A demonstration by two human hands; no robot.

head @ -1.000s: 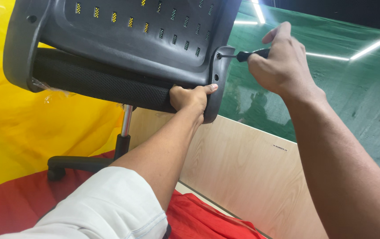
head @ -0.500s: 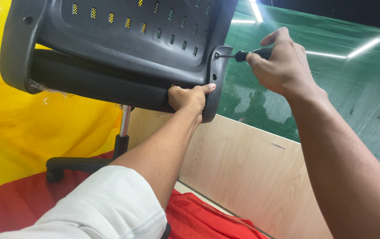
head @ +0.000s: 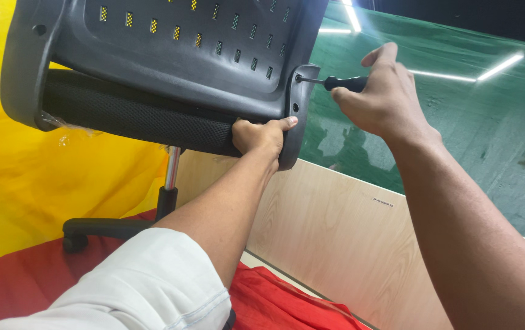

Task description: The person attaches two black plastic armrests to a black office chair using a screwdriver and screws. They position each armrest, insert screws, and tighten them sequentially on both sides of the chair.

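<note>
1. My left hand [head: 261, 135] grips the lower edge of the office chair seat [head: 171, 67], fingers curled over the black mesh cushion [head: 134, 116] and thumb pressed along the plastic rim at its corner.
2. My left grip is closed tight on that edge; the seat is tilted up in front of me, its grey plastic underside with rows of small slots facing me.
3. My right hand [head: 384, 101] is wrapped around the black handle of a screwdriver [head: 329, 81], fingers folded on it, with the index finger lifted above the rest.
4. The screwdriver lies roughly level, its thin metal shaft pointing left, and its tip meets the right corner bracket [head: 296, 110] of the seat shell, just above my left thumb.
5. The two hands are near each other, on either side of that bracket.
6. Below the seat, the chrome gas column [head: 171, 174] drops to the black chair base [head: 100, 229], which rests on a red cloth [head: 24, 287].
7. A yellow sheet [head: 42, 177] hangs behind the chair on the left.
8. A pale wooden board [head: 335, 238] stands under my right forearm, and behind it is a green glossy surface [head: 476, 122] reflecting strip lights.
9. My left arm wears a white short sleeve [head: 134, 287].
</note>
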